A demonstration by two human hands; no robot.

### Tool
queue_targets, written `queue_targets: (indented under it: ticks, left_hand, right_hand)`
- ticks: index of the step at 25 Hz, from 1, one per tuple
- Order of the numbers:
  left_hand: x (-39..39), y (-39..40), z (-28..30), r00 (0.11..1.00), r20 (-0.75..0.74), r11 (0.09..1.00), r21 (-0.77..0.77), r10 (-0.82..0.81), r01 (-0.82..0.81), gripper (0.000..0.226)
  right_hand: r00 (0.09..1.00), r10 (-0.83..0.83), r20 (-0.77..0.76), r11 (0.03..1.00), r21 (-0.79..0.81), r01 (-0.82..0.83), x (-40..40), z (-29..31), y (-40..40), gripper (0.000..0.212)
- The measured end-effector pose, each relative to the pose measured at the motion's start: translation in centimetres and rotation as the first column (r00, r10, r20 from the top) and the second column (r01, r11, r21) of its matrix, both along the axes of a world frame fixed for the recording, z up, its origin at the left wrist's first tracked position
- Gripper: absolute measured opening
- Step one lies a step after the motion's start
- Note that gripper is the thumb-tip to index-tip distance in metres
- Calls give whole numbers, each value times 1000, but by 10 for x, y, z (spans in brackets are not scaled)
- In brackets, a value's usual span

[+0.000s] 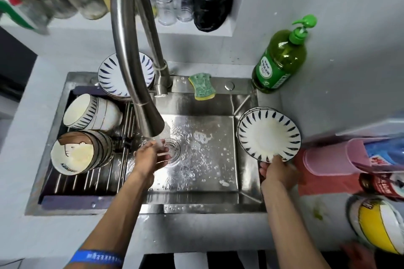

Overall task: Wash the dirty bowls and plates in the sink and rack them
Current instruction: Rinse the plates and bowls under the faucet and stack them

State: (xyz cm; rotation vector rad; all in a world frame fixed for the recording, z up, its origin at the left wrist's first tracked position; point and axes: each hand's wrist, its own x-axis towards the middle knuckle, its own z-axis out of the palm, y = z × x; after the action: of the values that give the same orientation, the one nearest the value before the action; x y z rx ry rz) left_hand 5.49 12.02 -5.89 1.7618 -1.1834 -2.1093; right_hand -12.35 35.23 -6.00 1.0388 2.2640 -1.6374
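My right hand (277, 173) grips the near rim of a white plate with blue dashes (269, 134), tilted at the sink's right edge, with other plates stacked behind it. My left hand (150, 156) is held open under the running water from the faucet (135, 50), over the drain (172, 150). On the roll-up rack (91, 179) at the sink's left lie two stacks of bowls on their sides: blue-striped ones (91, 113) and cartoon-printed ones (76, 153). A stack of striped plates (109, 74) leans behind them.
A yellow-green sponge (202, 86) lies on the sink's back ledge. A green soap bottle (282, 57) stands at the back right corner. Pink cups (328, 157), a red cloth (323, 183) and packets crowd the right counter. Bottles and glasses line the back shelf.
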Motion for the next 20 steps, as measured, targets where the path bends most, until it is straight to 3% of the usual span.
queue_targets:
  ticks: [3, 6, 8, 11, 15, 17, 20]
  left_hand:
    - [2, 2, 7, 998, -20, 998, -16, 53, -53, 19]
    - [6, 5, 12, 994, -73, 996, -10, 87, -88, 14]
    - [12, 4, 14, 985, -130, 993, 35, 116, -113, 16]
    - [26, 5, 8, 980, -184, 996, 54, 73, -64, 22]
    - [45, -6, -18, 961, -229, 988, 20, 156, -156, 30]
    - [46, -5, -29, 942, -271, 980, 89, 197, -180, 39]
    - [39, 12, -32, 869, -375, 932, 288, 323, -222, 48]
  right_hand:
    - [988, 68, -136, 998, -8, -70, 4, 15, 2, 26]
    - [931, 290, -222, 957, 59, -284, 32, 41, -20, 17]
    - [900, 398, -176, 913, -14, -407, 64, 41, -57, 19]
    - [896, 443, 5, 880, -191, -434, 107, 22, -116, 19]
    - [843, 527, 104, 827, -291, -481, 122, 13, -144, 15]
    - [798, 598, 75, 788, -235, -569, 114, 14, -144, 12]
    - [701, 711, 56, 702, -14, -712, 98, 20, -141, 17]
